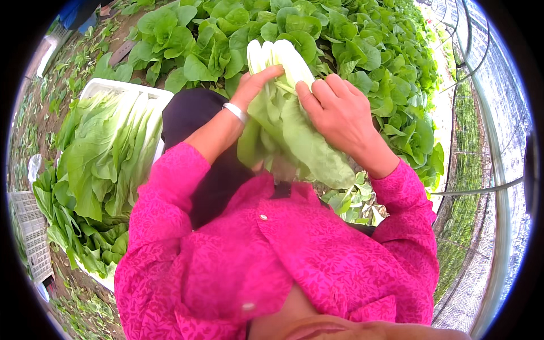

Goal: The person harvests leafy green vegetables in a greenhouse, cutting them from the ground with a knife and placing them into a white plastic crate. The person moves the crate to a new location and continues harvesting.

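Note:
A bunch of leafy greens [293, 123] hangs between my hands, its white stem ends pointing up and away from me. My left hand [255, 87] grips it on the left side, thumb lying across the base of the white stalks. On the right side, my right hand [340, 108] has its fingers curled against a stalk and the upper leaves. The leaf tips droop towards my chest. Left of my knee, a white plastic crate [123, 85] holds harvested greens [106, 144] laid in a row with their pale stems together.
Growing leafy plants [255, 25] fill the bed in front of me. Loose trimmed leaves [357, 199] lie on the ground below my right forearm. Another crate [34, 233] stands at the far left. A mesh net wall [471, 238] with curved poles runs along the right.

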`<state>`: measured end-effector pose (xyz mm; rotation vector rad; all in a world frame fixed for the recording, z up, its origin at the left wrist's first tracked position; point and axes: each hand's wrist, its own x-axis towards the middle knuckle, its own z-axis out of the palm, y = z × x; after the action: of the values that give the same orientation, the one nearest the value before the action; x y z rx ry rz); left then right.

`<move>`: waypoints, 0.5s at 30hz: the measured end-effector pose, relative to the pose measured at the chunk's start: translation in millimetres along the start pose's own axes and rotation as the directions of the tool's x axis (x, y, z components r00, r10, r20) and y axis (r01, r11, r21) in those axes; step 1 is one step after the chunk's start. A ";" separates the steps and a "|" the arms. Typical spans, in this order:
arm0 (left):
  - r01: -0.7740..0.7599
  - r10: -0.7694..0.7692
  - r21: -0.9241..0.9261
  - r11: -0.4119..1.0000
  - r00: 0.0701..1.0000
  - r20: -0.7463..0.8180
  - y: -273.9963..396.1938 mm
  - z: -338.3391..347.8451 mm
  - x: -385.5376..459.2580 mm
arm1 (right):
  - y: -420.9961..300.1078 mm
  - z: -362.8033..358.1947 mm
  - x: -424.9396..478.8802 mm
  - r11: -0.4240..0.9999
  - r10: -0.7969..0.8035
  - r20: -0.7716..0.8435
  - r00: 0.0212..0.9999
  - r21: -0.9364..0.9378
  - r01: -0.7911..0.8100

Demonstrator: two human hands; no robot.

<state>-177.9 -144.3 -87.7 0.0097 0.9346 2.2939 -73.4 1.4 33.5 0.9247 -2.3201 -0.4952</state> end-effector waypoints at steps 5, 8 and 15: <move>-0.052 0.053 0.056 0.997 0.998 -0.015 -1.6 0.3 0.5 | 1.4 -2.5 -6.7 1.000 -0.013 0.014 1.000 -0.002 0.013; -0.049 0.052 0.058 0.997 0.997 -0.050 -2.1 -4.3 1.3 | -2.2 -6.9 -5.2 0.995 -0.097 -0.007 0.995 0.021 0.097; -0.140 0.145 0.049 0.989 0.982 -0.124 -5.9 -9.5 6.1 | 1.4 -28.3 14.2 0.961 -0.258 0.028 0.966 0.108 0.254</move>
<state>-181.6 -143.6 -99.9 -0.0553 1.0759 2.4302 -64.3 -11.2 61.0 1.2868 -2.2928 -0.5061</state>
